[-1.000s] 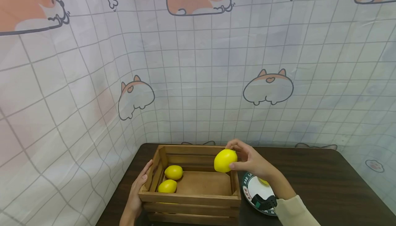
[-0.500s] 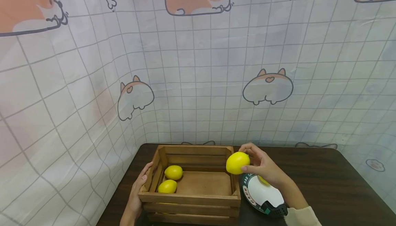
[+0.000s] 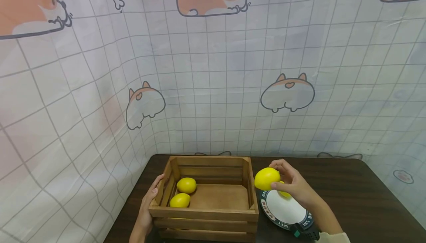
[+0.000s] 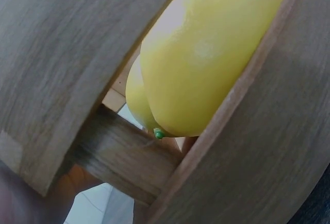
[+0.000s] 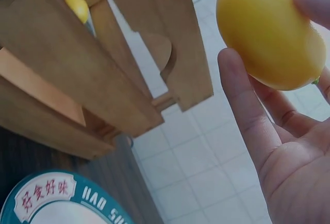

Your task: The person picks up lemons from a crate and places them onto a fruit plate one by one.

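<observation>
My right hand (image 3: 296, 185) pinches a yellow lemon (image 3: 267, 178) between thumb and fingertips, just right of the wooden crate (image 3: 203, 212) and above the far edge of a plate (image 3: 286, 208). In the right wrist view the lemon (image 5: 268, 31) shows its small green tip. Another lemon (image 3: 285, 194) lies on the plate, partly hidden behind the hand. Two lemons, one farther back (image 3: 186, 185) and one nearer (image 3: 180, 200), lie at the crate's left end. Flat along the crate's outer left side rests my left hand (image 3: 145, 209), its fingers extended. Through the slats, the left wrist view shows a lemon (image 4: 201, 54) up close.
The crate and the plate stand side by side on a dark wooden table (image 3: 346, 198). Behind and to the left hangs a grid-patterned curtain (image 3: 213, 87) with cartoon dogs. A thin dark cable (image 3: 339, 156) runs along the table's back edge.
My right hand has carried the lemon rightward and slightly down, from over the crate's right end to above the plate's far edge. The left hand stays at the crate's side.
</observation>
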`<state>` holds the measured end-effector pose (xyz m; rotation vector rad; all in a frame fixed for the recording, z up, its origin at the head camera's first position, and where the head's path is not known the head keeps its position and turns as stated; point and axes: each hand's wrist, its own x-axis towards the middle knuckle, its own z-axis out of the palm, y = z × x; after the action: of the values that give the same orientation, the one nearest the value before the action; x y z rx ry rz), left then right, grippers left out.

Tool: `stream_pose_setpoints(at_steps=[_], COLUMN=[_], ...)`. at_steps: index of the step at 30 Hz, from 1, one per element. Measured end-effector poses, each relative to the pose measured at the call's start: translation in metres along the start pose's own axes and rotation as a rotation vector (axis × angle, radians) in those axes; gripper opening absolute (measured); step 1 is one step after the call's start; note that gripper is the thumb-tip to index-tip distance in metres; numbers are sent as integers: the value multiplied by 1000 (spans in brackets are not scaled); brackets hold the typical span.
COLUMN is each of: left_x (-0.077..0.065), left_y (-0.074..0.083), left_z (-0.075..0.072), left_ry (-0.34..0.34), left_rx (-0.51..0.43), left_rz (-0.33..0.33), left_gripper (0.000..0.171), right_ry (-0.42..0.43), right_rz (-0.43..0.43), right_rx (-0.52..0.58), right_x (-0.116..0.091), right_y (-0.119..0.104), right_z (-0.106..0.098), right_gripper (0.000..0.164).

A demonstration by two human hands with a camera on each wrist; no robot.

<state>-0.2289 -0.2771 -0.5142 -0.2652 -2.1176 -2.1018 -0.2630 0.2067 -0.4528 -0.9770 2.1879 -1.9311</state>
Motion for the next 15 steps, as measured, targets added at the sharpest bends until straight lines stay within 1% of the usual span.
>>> stream_pose_setpoints(at_steps=[7,12,15], left_x=[0,0,0], left_y=[1,1,1], left_z=[1,2,2], left_ry=[-15,-16,-13], left_rx=[-14,-12,-8], left_rz=[-5,-9,-9], left_gripper=[54,54,54], right_ry=[19,73,108], right_rz=[25,64,87], right_rx=[32,12,20], right_x=[-13,-26,-33], right_y=[12,17,18], right_z=[-7,-12,-15], right_gripper=[43,43,43])
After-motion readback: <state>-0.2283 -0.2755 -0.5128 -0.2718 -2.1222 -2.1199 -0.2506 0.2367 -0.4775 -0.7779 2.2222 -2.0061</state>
